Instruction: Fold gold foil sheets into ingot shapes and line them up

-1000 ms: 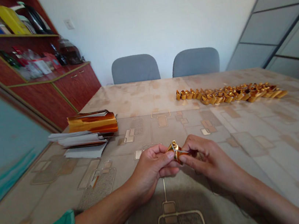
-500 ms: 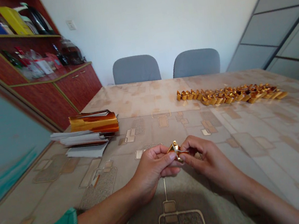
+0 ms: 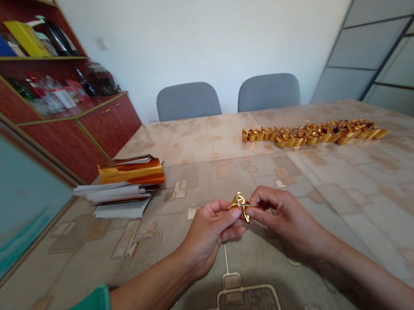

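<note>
A small folded piece of gold foil paper (image 3: 242, 202) is held between my two hands, a little above the table. My left hand (image 3: 217, 225) pinches its left side, with the thumb in front and the fingers behind and below. On the other side, the thumb and forefinger of my right hand (image 3: 276, 208) grip its right edge. Creases and pale edge lines meet near the middle of the foil. My fingers cover parts of both its ends.
Rows of folded gold foil paper pieces (image 3: 323, 133) lie at the back right of the patterned table (image 3: 196, 295). A stack of gold and white sheets (image 3: 130, 173) sits at the left. Two grey chairs (image 3: 187, 101) stand beyond the far edge, with a red cabinet (image 3: 83, 126) at the back left.
The foil piece has turned slightly and its front shows wider, with both hands still pinching it. The whole view has shifted a little.
</note>
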Available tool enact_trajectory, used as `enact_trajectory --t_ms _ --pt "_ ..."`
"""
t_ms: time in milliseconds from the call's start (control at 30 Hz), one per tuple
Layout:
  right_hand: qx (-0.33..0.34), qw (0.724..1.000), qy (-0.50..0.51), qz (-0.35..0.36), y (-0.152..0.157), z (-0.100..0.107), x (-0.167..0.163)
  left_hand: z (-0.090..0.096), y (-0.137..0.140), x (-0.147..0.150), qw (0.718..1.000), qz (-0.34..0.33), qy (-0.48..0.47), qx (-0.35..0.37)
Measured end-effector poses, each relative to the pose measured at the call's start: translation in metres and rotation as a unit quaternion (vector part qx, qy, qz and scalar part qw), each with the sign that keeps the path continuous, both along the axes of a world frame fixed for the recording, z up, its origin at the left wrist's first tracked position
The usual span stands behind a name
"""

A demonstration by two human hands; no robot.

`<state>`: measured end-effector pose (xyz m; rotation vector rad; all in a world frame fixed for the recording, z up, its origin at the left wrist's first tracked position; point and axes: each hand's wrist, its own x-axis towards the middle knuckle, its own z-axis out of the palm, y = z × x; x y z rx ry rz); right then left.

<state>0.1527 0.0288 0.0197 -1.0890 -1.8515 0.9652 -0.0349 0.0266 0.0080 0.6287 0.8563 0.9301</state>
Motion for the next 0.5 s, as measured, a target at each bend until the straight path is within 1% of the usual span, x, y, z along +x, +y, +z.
enact_trajectory --t_ms 167,333,400,500 --pt "-0.003 0.999 0.015 0.041 0.001 0.0028 0.0068 0.0011 0.0041 -0.0016 1.0 -0.008 -0.008 -0.009" --pt "0.019 0.998 -0.017 0.049 0.0005 0.0076 0.0091 0.0008 0.0049 -0.0032 0.999 -0.042 0.007 -0.001" --pt "0.008 0.998 -0.006 0.054 0.0005 0.0081 0.009 0.0006 0.0043 -0.0032 0.999 -0.036 0.007 0.007" --pt "-0.023 0.997 0.04 0.054 0.0002 0.0075 0.0069 0.0008 0.0028 -0.0023 1.0 -0.005 0.001 0.019"
